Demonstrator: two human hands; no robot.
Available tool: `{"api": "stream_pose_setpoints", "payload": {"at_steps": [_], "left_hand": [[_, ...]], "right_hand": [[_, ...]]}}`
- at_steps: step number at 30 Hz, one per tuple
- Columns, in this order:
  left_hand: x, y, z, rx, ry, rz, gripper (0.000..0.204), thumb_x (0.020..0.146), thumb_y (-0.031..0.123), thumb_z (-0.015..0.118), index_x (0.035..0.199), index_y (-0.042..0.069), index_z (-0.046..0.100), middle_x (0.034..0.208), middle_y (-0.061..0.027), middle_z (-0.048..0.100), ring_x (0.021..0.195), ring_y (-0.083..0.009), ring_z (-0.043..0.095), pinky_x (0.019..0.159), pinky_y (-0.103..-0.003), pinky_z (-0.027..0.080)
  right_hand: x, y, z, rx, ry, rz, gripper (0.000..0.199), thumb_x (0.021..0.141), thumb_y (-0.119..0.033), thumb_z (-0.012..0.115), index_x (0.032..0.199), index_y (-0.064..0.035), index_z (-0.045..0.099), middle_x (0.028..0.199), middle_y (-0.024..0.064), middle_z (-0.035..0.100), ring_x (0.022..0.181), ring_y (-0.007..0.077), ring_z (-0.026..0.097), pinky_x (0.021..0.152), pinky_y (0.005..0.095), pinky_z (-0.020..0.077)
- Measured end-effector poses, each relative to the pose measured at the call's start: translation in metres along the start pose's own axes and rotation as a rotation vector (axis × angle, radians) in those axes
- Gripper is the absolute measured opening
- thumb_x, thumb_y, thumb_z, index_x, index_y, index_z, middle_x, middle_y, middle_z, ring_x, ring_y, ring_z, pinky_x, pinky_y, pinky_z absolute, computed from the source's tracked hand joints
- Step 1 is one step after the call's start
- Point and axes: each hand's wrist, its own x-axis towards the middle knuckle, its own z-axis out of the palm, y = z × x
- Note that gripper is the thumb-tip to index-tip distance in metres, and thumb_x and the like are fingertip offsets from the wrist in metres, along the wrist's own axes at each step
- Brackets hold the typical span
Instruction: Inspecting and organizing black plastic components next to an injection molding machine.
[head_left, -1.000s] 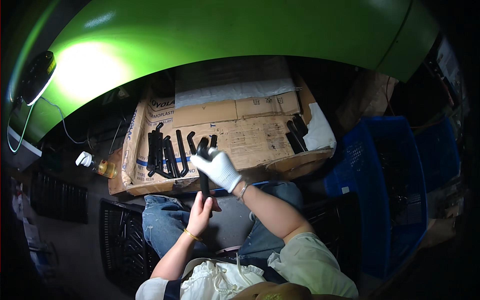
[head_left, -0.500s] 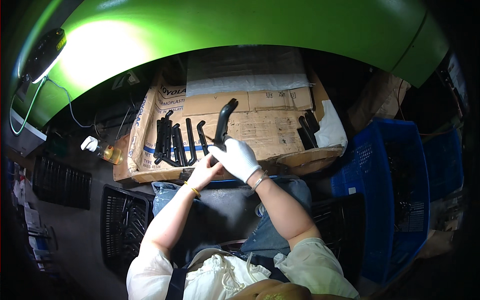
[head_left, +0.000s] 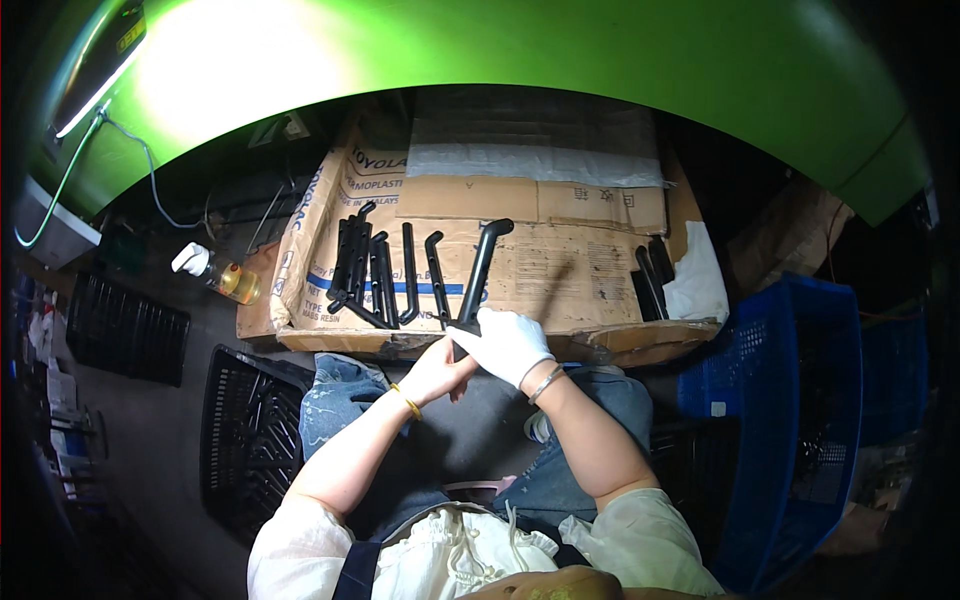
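So both hands are busy with one bent black tube (head_left: 483,268), which leans up over the near edge of the cardboard tray (head_left: 600,287), left of that edge's middle, with its crooked end pointing toward the far right corner. The left hand (head_left: 440,373) is bare and has its fingers wrapped around the lower end, just outside the near edge; the very tip is buried in there, so I can't tell how much sticks out. The right hand (head_left: 508,346) wears a white glove (only that one does) and is clamped on the tube right beside the left, though its fingertips are partly hidden. Just left of the held piece, a short bent tube (head_left: 437,275) and a longer hooked one (head_left: 409,272) lie apart on the cardboard, then there's a jumbled bunch of black tubes (head_left: 358,262) nearer the left edge. A smaller group of black pieces (head_left: 652,280) sits by the right edge, beside a white sheet (head_left: 700,280) covering part of the near right corner. A greyish plastic sheet (head_left: 535,150) is spread along the far edge. Outside the left edge there's a pump bottle (head_left: 236,281) with yellowish liquid, and closer to the person a black crate (head_left: 218,440) full of dark tubes.
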Motion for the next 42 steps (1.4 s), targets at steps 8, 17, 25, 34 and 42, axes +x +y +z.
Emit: {"api": "stream_pose_setpoints", "payload": {"at_steps": [8, 17, 25, 34, 42], "left_hand": [[0.004, 0.006, 0.006, -0.049, 0.063, 0.246, 0.023, 0.101, 0.027, 0.051, 0.107, 0.004, 0.049, 0.067, -0.0019, 0.055, 0.051, -0.0071, 0.051, 0.047, -0.022, 0.041], [-0.008, 0.031, -0.006, -0.243, 0.040, 0.159, 0.044, 0.103, 0.048, 0.035, 0.106, 0.011, 0.059, 0.063, 0.0064, 0.041, 0.051, -0.0034, 0.035, 0.047, -0.020, 0.030], [0.001, 0.020, 0.002, -0.182, 0.106, 0.303, 0.028, 0.101, 0.029, 0.050, 0.118, 0.007, 0.055, 0.074, 0.0036, 0.051, 0.058, -0.0022, 0.045, 0.051, -0.018, 0.040], [-0.003, 0.021, -0.001, 0.264, 0.454, 0.521, 0.031, 0.095, 0.031, 0.059, 0.110, 0.004, 0.053, 0.076, -0.0062, 0.055, 0.067, -0.0137, 0.052, 0.062, -0.027, 0.043], [-0.003, 0.006, 0.001, 0.012, 0.314, 0.574, 0.028, 0.101, 0.025, 0.051, 0.119, 0.004, 0.049, 0.085, -0.0003, 0.053, 0.076, -0.0088, 0.049, 0.069, -0.025, 0.043]], "right_hand": [[0.011, 0.000, 0.002, 0.524, 0.145, 0.063, 0.033, 0.082, -0.027, 0.075, 0.098, 0.0004, 0.063, 0.075, 0.0073, 0.066, 0.067, 0.0109, 0.059, 0.063, 0.0269, 0.0488], [0.013, 0.004, -0.029, 1.326, 0.381, 0.166, 0.019, 0.091, -0.022, 0.069, 0.080, -0.0089, 0.061, 0.063, -0.0066, 0.054, 0.053, 0.0021, 0.045, 0.047, 0.0210, 0.0338], [0.005, 0.003, -0.021, 0.932, 0.232, -0.116, 0.022, 0.085, -0.017, 0.074, 0.096, -0.0024, 0.062, 0.079, -0.0005, 0.062, 0.068, 0.0068, 0.055, 0.062, 0.0242, 0.0471], [0.014, 0.001, -0.025, 1.195, 0.392, 0.051, 0.023, 0.096, -0.028, 0.059, 0.093, -0.0061, 0.064, 0.052, -0.0109, 0.035, 0.038, 0.0001, 0.030, 0.036, 0.0206, 0.0217], [0.007, -0.003, -0.018, 1.002, 0.114, -0.053, 0.024, 0.084, -0.012, 0.074, 0.103, -0.0017, 0.062, 0.085, -0.0009, 0.062, 0.074, 0.0059, 0.055, 0.066, 0.0208, 0.0456]]}}
